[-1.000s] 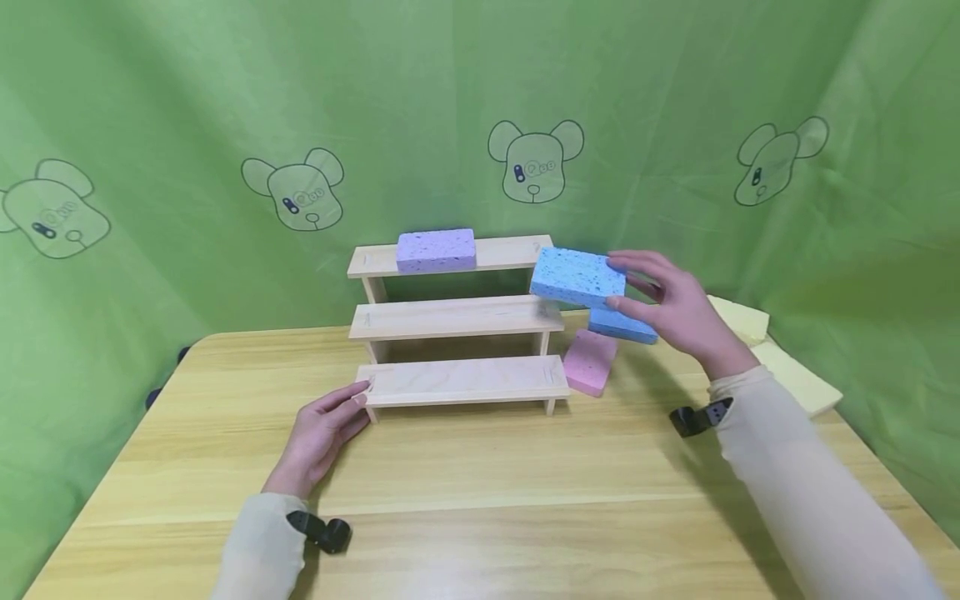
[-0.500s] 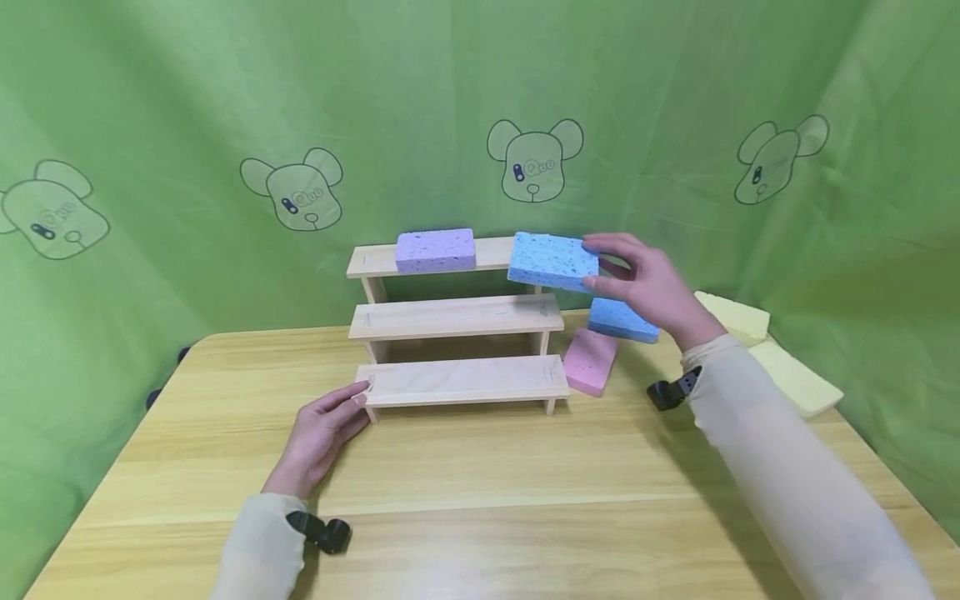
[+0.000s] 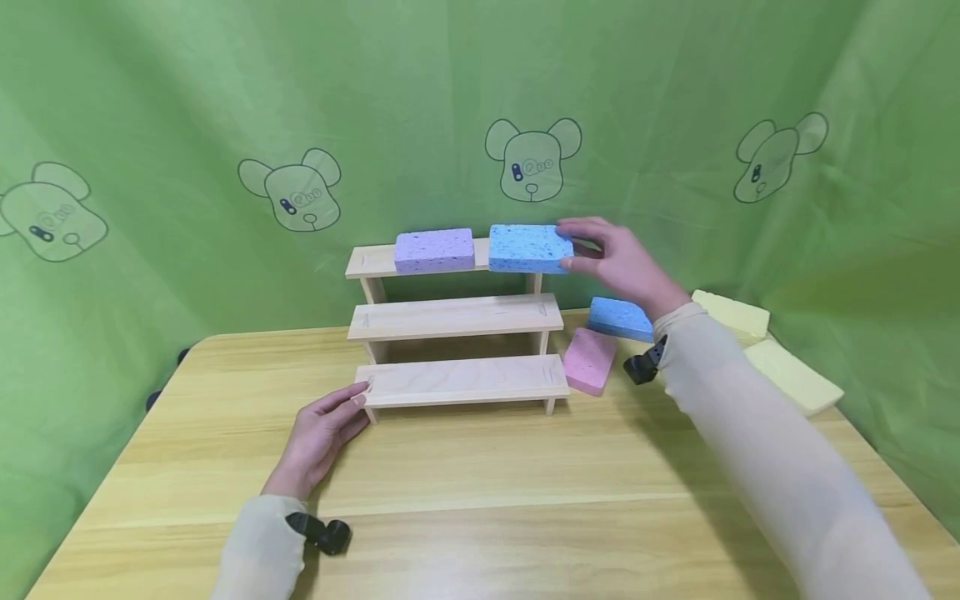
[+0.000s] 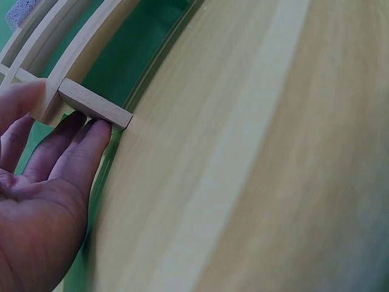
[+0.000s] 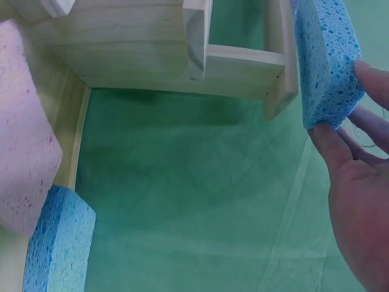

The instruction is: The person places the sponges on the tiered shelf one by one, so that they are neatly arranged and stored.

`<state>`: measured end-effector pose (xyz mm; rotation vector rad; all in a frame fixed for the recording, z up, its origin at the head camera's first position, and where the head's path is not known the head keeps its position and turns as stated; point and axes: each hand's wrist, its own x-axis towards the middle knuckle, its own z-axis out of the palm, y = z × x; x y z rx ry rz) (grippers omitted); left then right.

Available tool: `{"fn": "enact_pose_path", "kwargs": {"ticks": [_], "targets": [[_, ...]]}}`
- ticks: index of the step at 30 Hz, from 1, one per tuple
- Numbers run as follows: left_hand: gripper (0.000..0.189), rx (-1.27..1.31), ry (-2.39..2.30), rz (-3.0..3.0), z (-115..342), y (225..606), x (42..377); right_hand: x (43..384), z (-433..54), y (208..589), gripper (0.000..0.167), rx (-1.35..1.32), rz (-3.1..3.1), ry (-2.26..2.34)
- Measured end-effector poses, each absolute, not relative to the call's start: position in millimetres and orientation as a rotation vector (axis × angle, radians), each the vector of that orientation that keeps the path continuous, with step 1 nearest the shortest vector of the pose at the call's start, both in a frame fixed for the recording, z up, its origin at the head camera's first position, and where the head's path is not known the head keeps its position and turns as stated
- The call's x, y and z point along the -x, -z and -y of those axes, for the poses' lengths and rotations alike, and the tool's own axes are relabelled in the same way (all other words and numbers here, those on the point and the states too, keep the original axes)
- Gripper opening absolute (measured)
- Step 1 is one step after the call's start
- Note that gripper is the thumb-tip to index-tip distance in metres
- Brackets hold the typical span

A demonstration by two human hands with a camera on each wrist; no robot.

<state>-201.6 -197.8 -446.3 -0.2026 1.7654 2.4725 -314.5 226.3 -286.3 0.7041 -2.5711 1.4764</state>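
A three-step wooden shelf (image 3: 459, 317) stands on the table. On its top step, toward the left, lies a purple sponge (image 3: 435, 251). My right hand (image 3: 626, 265) pinches the right end of a light blue sponge (image 3: 528, 248) at the right part of that step, just beside the purple one. In the right wrist view, thumb and fingers hold the end of this blue sponge (image 5: 328, 64), which sits right at the top board. My left hand (image 3: 318, 437) grips the left end of the bottom step. The left wrist view has the thumb over the board and the fingers (image 4: 91, 143) by its leg.
Right of the shelf, a pink sponge (image 3: 589, 362) and a second blue sponge (image 3: 621, 318) lie on the wooden table (image 3: 480, 517). Two pale yellow sponges (image 3: 793, 377) lie farther right. A green curtain (image 3: 420, 100) hangs behind.
My right hand has carried the light blue sponge leftward and up from beside the shelf to the top step, next to the purple sponge. The left hand stays on the bottom step.
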Motion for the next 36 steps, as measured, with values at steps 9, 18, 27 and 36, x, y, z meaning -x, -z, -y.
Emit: {"fn": "enact_pose_path", "kwargs": {"ticks": [9, 18, 27, 36], "targets": [[0.039, 0.199, -2.459, -1.786, 198.4, 446.5, 201.7, 328.1, -217.0, 287.6, 0.052, -0.712, 2.607, -1.422], [0.041, 0.193, -2.438, -1.805, 199.0, 445.6, 201.3, 340.6, -213.3, 288.1, 0.052, -0.669, 2.633, -1.408], [0.038, 0.207, -2.443, -1.803, 198.3, 445.3, 201.5, 346.1, -213.3, 290.2, 0.055, -0.629, 2.633, -1.507], [0.038, 0.209, -2.441, -1.796, 198.1, 445.1, 201.0, 346.1, -218.8, 295.2, 0.064, -0.588, 2.542, -1.663]]}}
